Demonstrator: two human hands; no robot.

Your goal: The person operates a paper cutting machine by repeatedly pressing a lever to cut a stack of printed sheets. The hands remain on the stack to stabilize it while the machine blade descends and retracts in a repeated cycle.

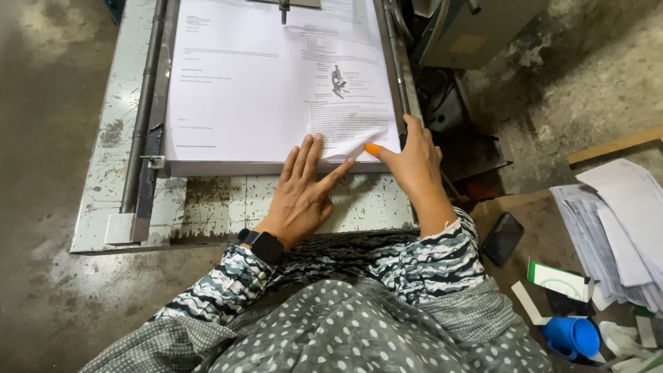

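A thick stack of printed white sheets [242, 90] lies on a worn, pale metal machine table [207, 207]. My left hand [302, 190] rests flat, fingers spread, on the stack's near right corner. My right hand [413, 162] sits at the stack's right edge, its thumb, capped in orange, lifting the corner of the top sheet [359, 141]. A black watch [262, 245] is on my left wrist.
Metal guide rails [141, 110] run along both sides of the stack. To the right, on a lower brown surface, lie a dark phone [502, 238], a pile of loose papers [621, 235], a green-and-white box [559, 280] and a blue cup [572, 336]. Concrete floor lies left.
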